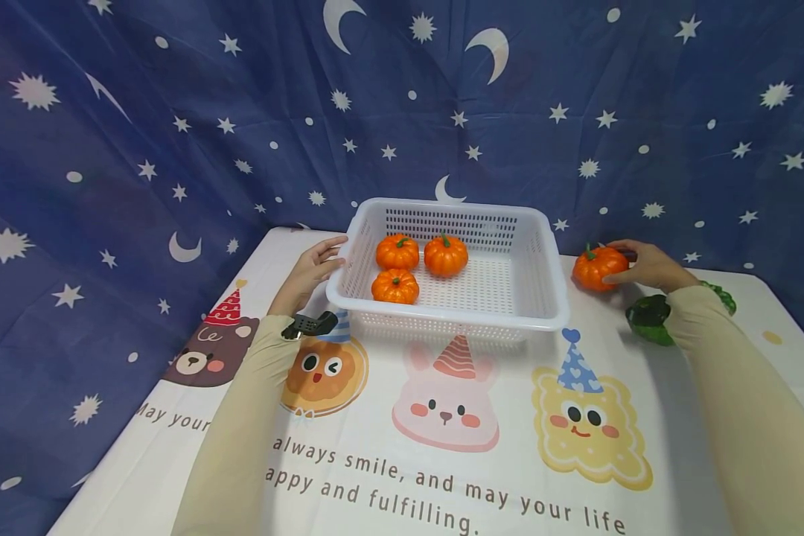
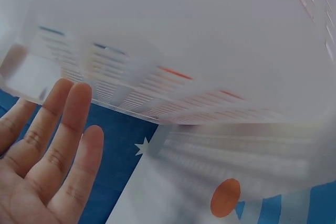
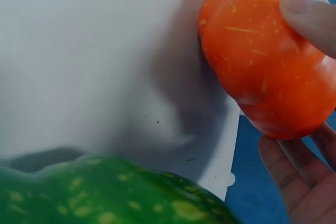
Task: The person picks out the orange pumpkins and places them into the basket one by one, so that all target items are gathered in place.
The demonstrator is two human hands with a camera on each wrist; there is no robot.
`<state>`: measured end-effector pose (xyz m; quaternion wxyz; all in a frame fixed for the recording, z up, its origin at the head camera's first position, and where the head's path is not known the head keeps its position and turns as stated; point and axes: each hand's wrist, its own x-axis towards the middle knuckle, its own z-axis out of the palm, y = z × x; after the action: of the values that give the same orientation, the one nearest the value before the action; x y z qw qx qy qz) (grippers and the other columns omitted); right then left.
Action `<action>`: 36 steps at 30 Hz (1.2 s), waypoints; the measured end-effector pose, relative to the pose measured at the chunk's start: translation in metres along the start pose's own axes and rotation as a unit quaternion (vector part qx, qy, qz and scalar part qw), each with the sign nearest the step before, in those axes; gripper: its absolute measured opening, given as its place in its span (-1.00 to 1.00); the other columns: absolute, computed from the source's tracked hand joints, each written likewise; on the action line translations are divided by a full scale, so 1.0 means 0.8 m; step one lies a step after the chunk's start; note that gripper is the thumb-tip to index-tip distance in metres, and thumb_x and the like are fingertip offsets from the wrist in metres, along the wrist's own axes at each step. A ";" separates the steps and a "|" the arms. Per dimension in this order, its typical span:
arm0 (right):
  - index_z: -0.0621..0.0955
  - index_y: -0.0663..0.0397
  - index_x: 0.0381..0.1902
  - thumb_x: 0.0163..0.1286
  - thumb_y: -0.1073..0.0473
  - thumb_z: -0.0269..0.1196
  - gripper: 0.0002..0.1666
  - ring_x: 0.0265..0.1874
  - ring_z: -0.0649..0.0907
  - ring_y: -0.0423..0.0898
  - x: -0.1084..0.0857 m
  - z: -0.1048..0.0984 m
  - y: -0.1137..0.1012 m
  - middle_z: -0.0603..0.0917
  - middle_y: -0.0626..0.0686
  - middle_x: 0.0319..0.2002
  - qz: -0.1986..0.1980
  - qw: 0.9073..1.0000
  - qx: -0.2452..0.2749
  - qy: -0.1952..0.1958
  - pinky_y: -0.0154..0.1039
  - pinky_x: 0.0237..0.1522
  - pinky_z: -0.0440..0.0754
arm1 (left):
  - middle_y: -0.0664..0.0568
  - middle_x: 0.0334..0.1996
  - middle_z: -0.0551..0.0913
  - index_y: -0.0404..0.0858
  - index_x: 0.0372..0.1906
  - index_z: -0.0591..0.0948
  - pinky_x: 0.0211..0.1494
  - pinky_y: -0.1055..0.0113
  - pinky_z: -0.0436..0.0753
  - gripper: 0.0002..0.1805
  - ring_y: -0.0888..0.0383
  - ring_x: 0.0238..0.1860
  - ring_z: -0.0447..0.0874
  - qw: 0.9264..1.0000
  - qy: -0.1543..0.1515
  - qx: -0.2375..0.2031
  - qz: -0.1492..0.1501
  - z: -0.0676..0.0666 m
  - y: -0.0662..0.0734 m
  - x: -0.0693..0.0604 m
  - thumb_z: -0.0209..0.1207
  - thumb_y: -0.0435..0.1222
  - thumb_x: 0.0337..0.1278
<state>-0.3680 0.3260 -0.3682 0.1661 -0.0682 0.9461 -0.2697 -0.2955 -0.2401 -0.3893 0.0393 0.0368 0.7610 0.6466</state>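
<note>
My right hand point(image 1: 650, 266) grips a small orange pumpkin point(image 1: 599, 268) with a green stem, to the right of the basket. In the right wrist view the thumb lies on one side of the pumpkin point(image 3: 268, 56) and the fingers on the other. At the white plastic basket point(image 1: 452, 316), my left hand point(image 1: 308, 272) has its fingers extended against the left end. The left wrist view shows those fingers point(image 2: 76, 108) fairly straight beside the slotted wall. Inside the basket, toward its left, sit three orange pumpkins point(image 1: 445, 257).
Under the right forearm lies a dark green vegetable point(image 1: 650, 320), partly hidden; yellow-speckled green point(image 1: 720, 298) shows beyond the sleeve. A cartoon-printed white cloth point(image 1: 509, 461) covers the table. A blue star-patterned curtain point(image 1: 402, 104) hangs behind and at the left.
</note>
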 end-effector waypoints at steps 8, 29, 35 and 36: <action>0.05 0.36 0.40 0.17 -0.11 0.32 0.09 0.19 0.20 0.38 -0.002 -0.010 0.005 0.10 0.48 0.30 0.008 1.000 0.008 0.017 0.36 0.26 0.18 | -0.18 0.26 0.35 -0.20 0.40 0.23 -0.06 0.57 0.53 -0.39 0.31 -0.02 0.46 1.000 0.001 0.004 0.000 0.002 0.006 -0.001 0.08 -0.34 0.26; 0.08 0.21 0.44 0.17 -0.24 0.27 0.10 0.09 0.33 0.11 -0.025 -0.035 0.002 0.21 0.33 0.29 -0.030 0.989 0.077 0.122 -0.66 -0.32 0.39 | -0.14 0.22 0.36 -0.22 0.42 0.19 -0.01 0.56 0.49 -0.39 0.37 -0.05 0.45 1.000 -0.008 0.005 -0.001 0.003 0.012 -0.005 0.06 -0.34 0.29; 0.04 0.14 0.46 0.21 -0.22 0.25 0.07 0.08 0.35 -0.02 -0.031 -0.039 -0.009 0.18 0.30 0.34 -0.034 0.987 0.091 0.131 -0.18 0.14 0.54 | -0.19 0.23 0.35 -0.21 0.41 0.21 -0.01 0.57 0.52 -0.39 0.33 -0.04 0.46 1.000 -0.006 0.004 0.005 0.002 0.002 -0.004 0.07 -0.33 0.29; 0.04 0.14 0.46 0.21 -0.21 0.25 0.06 0.04 0.38 -0.10 -0.032 -0.041 -0.011 0.19 0.30 0.34 -0.036 0.986 0.092 0.133 -0.16 0.16 0.53 | -0.19 0.22 0.35 -0.22 0.41 0.21 -0.02 0.58 0.52 -0.39 0.34 -0.05 0.47 1.000 -0.007 0.002 0.006 0.002 0.002 -0.005 0.07 -0.33 0.28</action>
<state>-0.3554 0.3398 -0.3305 0.0350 -0.0502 0.9279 -0.3679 -0.2912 -0.2386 -0.3880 0.0403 0.0462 0.7616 0.6451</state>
